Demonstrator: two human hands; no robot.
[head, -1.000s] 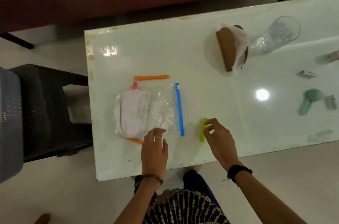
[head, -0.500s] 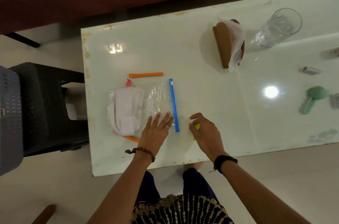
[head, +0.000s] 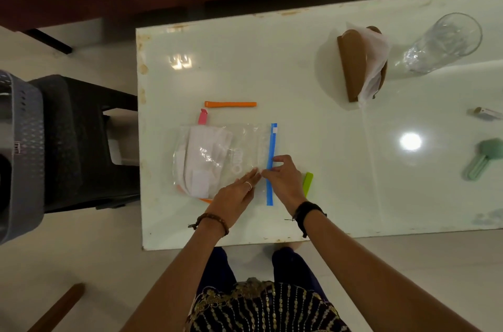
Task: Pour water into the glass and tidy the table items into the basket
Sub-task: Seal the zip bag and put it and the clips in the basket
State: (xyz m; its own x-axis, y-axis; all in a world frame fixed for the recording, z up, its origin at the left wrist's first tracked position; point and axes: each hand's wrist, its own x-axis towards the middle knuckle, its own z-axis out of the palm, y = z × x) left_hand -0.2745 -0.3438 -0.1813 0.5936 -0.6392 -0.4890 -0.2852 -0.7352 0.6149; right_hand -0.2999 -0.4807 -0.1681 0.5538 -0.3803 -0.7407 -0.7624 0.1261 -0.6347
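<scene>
A clear zip bag (head: 217, 160) with white paper inside lies flat on the white table (head: 299, 81). Its blue zip strip (head: 271, 146) runs along its right edge. My right hand (head: 285, 179) pinches the blue strip near its middle. My left hand (head: 234, 195) rests flat on the bag's lower right part, fingers straight. An orange clip (head: 230, 104) lies above the bag, a pink clip (head: 202, 116) pokes out at its top edge, and a green clip (head: 308, 183) lies just right of my right hand. An empty glass (head: 443, 43) stands at the far right.
A grey basket (head: 19, 152) sits at the left edge beside a black stool (head: 81, 141). A brown napkin holder (head: 359, 65) with white tissue stands left of the glass. A mint-green tool (head: 484, 160) and a small silver item (head: 487, 113) lie at the right edge.
My right hand left the green clip and moved left onto the blue zip strip. My left hand slid up along the bag toward the strip.
</scene>
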